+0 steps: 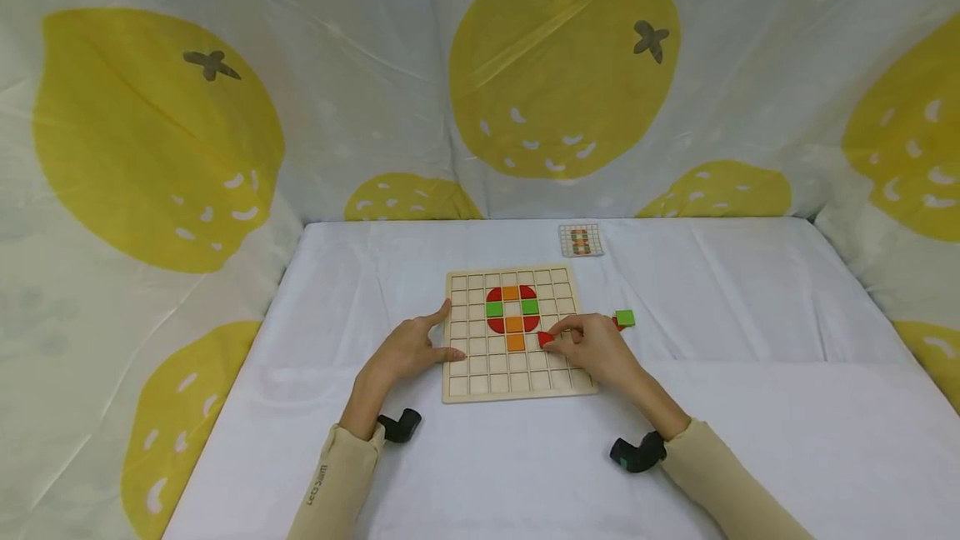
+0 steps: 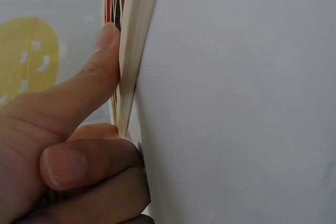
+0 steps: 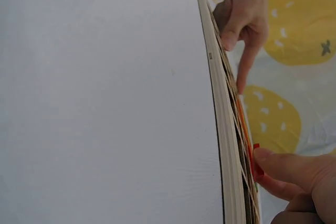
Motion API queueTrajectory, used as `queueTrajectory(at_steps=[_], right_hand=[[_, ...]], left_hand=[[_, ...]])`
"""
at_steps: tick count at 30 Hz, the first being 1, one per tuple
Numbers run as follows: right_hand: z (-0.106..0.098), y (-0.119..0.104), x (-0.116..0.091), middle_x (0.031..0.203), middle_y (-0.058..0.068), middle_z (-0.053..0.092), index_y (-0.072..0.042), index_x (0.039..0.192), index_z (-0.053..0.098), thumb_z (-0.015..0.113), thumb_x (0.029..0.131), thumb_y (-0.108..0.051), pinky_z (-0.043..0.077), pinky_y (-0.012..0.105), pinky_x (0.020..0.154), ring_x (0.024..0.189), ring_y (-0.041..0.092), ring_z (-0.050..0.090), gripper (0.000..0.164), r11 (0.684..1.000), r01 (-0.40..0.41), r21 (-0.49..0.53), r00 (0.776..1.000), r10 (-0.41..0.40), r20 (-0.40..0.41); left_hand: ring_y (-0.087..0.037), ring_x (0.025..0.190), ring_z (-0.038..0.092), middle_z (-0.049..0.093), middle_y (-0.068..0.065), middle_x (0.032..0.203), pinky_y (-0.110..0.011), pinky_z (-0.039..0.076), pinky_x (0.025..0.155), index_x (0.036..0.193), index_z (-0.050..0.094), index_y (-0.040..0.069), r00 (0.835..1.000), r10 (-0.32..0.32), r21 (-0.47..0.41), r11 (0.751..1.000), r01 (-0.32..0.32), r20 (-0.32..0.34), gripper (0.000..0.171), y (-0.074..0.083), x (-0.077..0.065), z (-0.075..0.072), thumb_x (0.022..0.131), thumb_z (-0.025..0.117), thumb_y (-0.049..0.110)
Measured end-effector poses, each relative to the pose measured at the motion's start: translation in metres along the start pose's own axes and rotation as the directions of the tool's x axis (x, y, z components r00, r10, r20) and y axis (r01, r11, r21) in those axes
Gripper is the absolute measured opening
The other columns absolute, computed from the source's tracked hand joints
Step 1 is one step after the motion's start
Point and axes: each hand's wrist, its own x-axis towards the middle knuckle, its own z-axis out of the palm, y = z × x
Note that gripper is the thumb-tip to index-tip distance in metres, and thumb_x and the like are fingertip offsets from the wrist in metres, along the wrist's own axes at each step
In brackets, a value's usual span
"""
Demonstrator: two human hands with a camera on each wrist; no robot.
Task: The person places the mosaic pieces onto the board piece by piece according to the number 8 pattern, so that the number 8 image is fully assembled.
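Note:
A wooden grid board (image 1: 480,386) lies on the white table. Red quarter-round pieces, two green squares and several orange squares (image 1: 516,342) form a pattern on it, with a bare cell inside the ring. My right hand (image 1: 600,348) pinches a red piece (image 1: 545,340) between thumb and index finger, low over the cells right of the lowest orange square. In the right wrist view this red piece (image 3: 257,162) is tilted at the board's surface. At the board's left edge rests my left hand (image 1: 408,347), its thumb (image 2: 107,45) pressing on top and its index finger stretched to the edge.
Behind the board lies a small pattern card (image 1: 581,240) with a printed grid design. A green square (image 1: 625,318) overlaps red pieces (image 1: 617,324) on the table just right of the board. A lemon-print cloth (image 1: 562,65) hangs at the back and sides.

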Motion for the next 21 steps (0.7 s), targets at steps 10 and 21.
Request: queueTrajectory(at_steps=[10, 21], right_hand=[[0.0095, -0.0042, 0.0002, 0.058, -0.006, 0.035, -0.012, 0.098, 0.081, 0.087, 0.085, -0.03, 0.024, 0.023, 0.054, 0.057, 0.009, 0.033, 0.023, 0.997, 0.048, -0.056, 0.999, -0.049, -0.014], [0.0083, -0.0011, 0.0001, 0.053, -0.009, 0.03, -0.011, 0.099, 0.082, 0.083, 0.089, -0.019, 0.021, 0.021, 0.052, 0.052, 0.005, 0.026, 0.013, 0.997, 0.075, -0.001, 0.997, -0.075, -0.005]], left_hand=[[-0.012, 0.058, 0.037, 0.044, 0.003, 0.06, -0.03, 0.034, 0.061, 0.165, 0.024, 0.02, 1.0, -0.015, -0.005, 1.0, 0.015, 0.019, 0.101, 0.001, 0.0007, -0.0022, 0.086, 0.082, 0.046], [-0.013, 0.059, 0.037, 0.043, 0.002, 0.061, -0.031, 0.035, 0.062, 0.165, 0.024, 0.021, 1.0, -0.016, -0.015, 1.0, 0.016, 0.018, 0.1, 0.0017, 0.0007, -0.0009, 0.086, 0.082, 0.045]])
